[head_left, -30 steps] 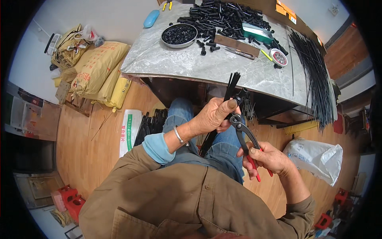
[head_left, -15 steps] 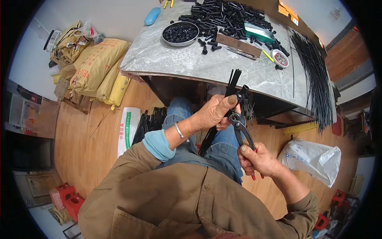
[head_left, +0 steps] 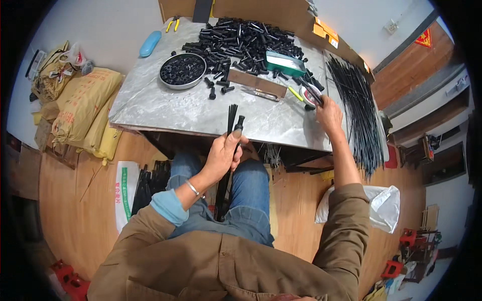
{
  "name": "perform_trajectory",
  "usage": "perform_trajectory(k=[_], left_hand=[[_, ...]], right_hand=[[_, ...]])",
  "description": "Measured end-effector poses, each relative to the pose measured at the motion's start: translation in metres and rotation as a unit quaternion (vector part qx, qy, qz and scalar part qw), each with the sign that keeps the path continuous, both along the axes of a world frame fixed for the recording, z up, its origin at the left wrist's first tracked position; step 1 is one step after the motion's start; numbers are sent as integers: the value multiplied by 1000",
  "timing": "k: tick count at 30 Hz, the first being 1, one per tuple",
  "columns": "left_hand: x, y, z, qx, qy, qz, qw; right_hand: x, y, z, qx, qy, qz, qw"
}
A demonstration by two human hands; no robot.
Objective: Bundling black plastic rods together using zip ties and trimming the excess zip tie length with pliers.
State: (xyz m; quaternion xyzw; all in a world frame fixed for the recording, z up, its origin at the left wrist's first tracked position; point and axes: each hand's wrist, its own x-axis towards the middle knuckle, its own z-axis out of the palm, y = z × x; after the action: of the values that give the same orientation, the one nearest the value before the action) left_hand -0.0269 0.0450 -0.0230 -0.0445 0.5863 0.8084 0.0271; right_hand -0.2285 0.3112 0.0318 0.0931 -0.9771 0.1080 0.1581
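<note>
My left hand (head_left: pixel 221 155) is raised over my lap, closed round a bundle of thin black rods (head_left: pixel 232 116). The same hand grips a short black flanged tube (head_left: pixel 240 122), its thumb pressed on the side. My right hand (head_left: pixel 329 114) reaches over the table's right side, closed on black pincers (head_left: pixel 312 92); their handles are hidden in the fist. The pincers' dark end lies over a small white-rimmed bowl (head_left: pixel 304 96) and partly covers it. Beside the bowl lies a green-yellow pen-like tool (head_left: pixel 295 93).
Black tubular parts (head_left: pixel 246 42) are heaped at the back of the grey table (head_left: pixel 145 103). A round metal dish (head_left: pixel 183 86) holds small black pieces. Near it are a brown strip (head_left: pixel 256 83), tweezers (head_left: pixel 261 95) and a green box (head_left: pixel 285 64). Long black rods (head_left: pixel 354 110) overhang the right edge.
My right hand has moved from beside the left hand, up and away to the small bowl, carrying the pincers off the black tube. My left hand still holds the rods and tube.
</note>
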Motion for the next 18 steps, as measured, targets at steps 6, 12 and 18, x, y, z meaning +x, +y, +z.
perform_trajectory(k=[6,12,18], left_hand=[[-6,-4,-4,4,-7,-13,1000],[-13,-1,-7,19,-17,-18,1000],[-10,3,-6,14,-11,-23,1000]], right_hand=[[-50,-14,1,53,-78,-13,995],[-64,-9,-4,69,-51,-9,996],[-66,-10,9,17,-68,-34,997]])
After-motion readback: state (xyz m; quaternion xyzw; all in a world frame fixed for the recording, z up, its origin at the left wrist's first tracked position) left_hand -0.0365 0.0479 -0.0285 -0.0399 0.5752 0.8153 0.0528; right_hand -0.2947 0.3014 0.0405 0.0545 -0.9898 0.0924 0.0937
